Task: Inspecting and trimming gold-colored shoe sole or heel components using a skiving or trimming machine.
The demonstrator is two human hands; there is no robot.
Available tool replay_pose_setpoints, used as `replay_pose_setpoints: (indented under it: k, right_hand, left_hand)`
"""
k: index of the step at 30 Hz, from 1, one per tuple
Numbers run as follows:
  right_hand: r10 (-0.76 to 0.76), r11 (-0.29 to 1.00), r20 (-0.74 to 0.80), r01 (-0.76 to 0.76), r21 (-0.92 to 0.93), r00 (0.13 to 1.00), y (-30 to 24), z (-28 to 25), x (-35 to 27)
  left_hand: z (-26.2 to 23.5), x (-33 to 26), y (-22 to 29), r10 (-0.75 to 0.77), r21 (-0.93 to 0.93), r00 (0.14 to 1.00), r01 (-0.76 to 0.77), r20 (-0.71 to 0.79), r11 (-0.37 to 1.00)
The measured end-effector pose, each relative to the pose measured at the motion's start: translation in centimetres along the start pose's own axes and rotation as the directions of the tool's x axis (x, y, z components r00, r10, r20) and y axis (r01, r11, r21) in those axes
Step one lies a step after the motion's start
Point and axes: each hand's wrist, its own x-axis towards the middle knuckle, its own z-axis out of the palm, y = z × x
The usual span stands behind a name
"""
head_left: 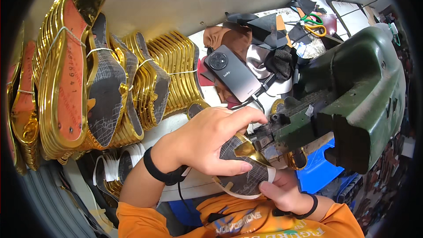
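At the front of a green machine (359, 88), both of my hands hold a dark grey shoe insole (247, 184) with a line pattern, a gold flap and a pale edge strip. My left hand (211, 136) comes over it from the left, its thumb pressed on the grey face and its forefinger reaching beside the machine's metal head (266, 136). My right hand (286, 190) pinches the near right edge, thumb on top; its other fingers are mostly hidden underneath. The insole's far end sits close to the metal head, and whether it touches cannot be seen.
Tied bundles of gold-edged insoles (119, 79) stand along the left, with white-edged ones (115, 167) below. Beyond my hands lie a grey phone (231, 72) with a cable, leather scraps (260, 31) and scissors (315, 24). A blue sheet (315, 167) shows under the machine.
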Motion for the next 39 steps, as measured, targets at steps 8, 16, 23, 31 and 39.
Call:
replay_pose_setpoints:
  k: [8,16,23,31,39]
  right_hand:
    - [-0.037,0.999,0.043,0.037,-0.008,0.998,0.5,0.3,0.0]
    - [-0.079,0.997,-0.046,0.079,0.004,0.996,0.3,0.8,0.0]
    - [-0.135,0.990,-0.096,0.137,0.014,0.986,-0.1,1.4,0.5]
    - [-0.091,0.996,-0.197,0.091,-0.006,0.976,-1.1,1.8,1.6]
    - [-0.204,0.978,-0.307,0.185,-0.093,0.929,-1.3,2.4,3.4]
  left_hand:
    - [0.6,0.2,-0.5,-0.003,-0.030,0.999,0.002,-0.043,1.000]
    - [0.8,-0.4,-0.1,-0.053,-0.040,0.995,0.050,-0.079,0.998]
    - [0.6,-0.9,-0.8,-0.012,-0.056,0.989,0.004,-0.150,0.998]
    - [-0.1,-1.7,-1.1,-0.011,-0.032,0.982,0.005,-0.190,0.999]
    - [-0.4,-2.8,-1.3,-0.078,-0.036,0.953,0.071,-0.291,0.997]
